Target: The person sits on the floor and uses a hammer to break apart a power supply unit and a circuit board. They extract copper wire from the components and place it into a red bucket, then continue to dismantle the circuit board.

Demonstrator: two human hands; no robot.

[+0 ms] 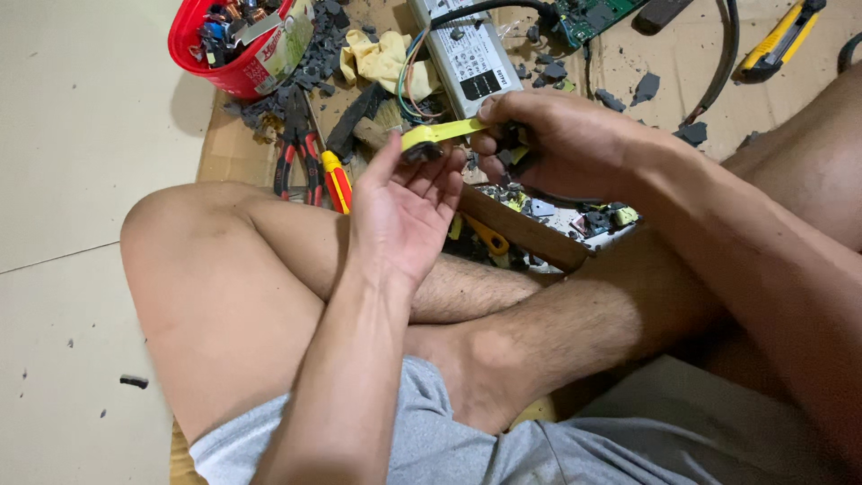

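A red bucket [235, 56] stands at the upper left, filled with small mixed parts. Dark grey fragments [310, 67] lie scattered just beside it on a sheet of cardboard [215, 148]. Red-handled pliers [298, 153] rest near a red and yellow screwdriver [337, 180]. A crumpled yellow cloth [382, 56] lies next to a grey metal power supply box [467, 56] with coloured wires at its side. A green circuit board [597, 18] sits at the top, and a yellow utility knife [783, 38] lies at the upper right.
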